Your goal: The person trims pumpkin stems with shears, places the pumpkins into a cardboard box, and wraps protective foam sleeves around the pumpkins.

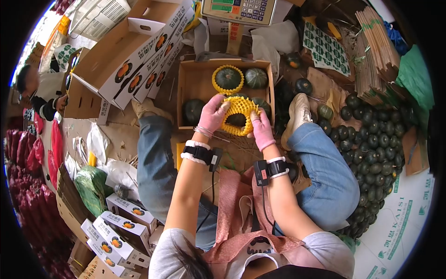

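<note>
My left hand [212,114], in a pink glove, grips the left edge of a yellow foam net [237,111]. At the net's right edge, my right hand [262,128], also gloved in pink, pinches it. The net is stretched between them above the near part of an open cardboard box [183,79]; dark green shows through its opening. Inside the box, a green pumpkin [228,78] wears a yellow net at the back, with a bare pumpkin [256,78] to its right. Another bare pumpkin [194,111] lies at the front left, and one more is partly hidden behind my right hand.
A scale [239,10] stands behind the box. Empty cartons [125,60] are stacked at the upper left, folded cartons [121,232] at the lower left. Many dark pumpkins [371,153] are heaped on the right. At the far left is another person's hand [61,102].
</note>
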A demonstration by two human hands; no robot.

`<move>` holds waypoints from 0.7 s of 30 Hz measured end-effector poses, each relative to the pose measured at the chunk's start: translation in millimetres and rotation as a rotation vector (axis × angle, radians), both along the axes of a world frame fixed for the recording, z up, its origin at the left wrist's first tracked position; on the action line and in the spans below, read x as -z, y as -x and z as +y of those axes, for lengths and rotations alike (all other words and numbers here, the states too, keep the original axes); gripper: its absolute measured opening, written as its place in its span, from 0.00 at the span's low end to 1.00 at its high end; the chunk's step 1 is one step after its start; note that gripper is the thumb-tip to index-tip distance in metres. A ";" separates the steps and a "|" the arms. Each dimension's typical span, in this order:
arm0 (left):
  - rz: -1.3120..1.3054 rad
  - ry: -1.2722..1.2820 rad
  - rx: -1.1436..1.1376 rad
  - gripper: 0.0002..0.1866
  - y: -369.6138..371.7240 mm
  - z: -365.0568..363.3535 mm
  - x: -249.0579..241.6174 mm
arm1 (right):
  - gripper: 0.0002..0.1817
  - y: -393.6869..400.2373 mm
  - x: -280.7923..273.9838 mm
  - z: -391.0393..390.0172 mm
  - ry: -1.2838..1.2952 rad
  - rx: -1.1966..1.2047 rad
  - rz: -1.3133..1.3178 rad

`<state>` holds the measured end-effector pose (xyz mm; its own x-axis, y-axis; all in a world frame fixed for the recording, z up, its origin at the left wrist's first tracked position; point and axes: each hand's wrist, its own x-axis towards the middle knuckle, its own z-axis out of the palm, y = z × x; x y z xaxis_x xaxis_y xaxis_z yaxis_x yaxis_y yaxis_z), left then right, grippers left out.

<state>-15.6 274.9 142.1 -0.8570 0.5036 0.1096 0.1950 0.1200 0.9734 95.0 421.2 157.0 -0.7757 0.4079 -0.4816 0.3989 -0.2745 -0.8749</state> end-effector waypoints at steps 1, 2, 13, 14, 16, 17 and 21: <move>-0.215 -0.154 0.025 0.11 4.3 0.0 3.4 | 0.14 4.4 5.8 -1.4 -0.146 -0.008 0.021; -0.432 -0.308 0.050 0.11 8.7 -1.0 6.6 | 0.13 7.9 11.7 -3.5 -0.292 -0.014 0.040; -0.341 -0.239 -0.074 0.11 18.3 -28.2 10.7 | 0.08 56.4 15.5 11.9 -0.540 -0.243 0.404; -0.331 -0.269 -0.089 0.11 17.8 -23.8 12.4 | 0.08 58.7 10.2 14.3 -0.596 -0.258 0.332; -0.338 -0.297 -0.172 0.07 13.4 -18.5 15.9 | 0.07 63.2 9.0 10.7 -0.680 -0.171 0.376; -0.329 -0.296 -0.197 0.07 13.8 -17.7 19.4 | 0.08 64.2 11.4 9.6 -0.692 -0.142 0.355; -0.300 -0.078 -0.289 0.04 21.1 -10.6 5.5 | 0.08 70.8 27.7 15.5 -0.513 -0.055 0.274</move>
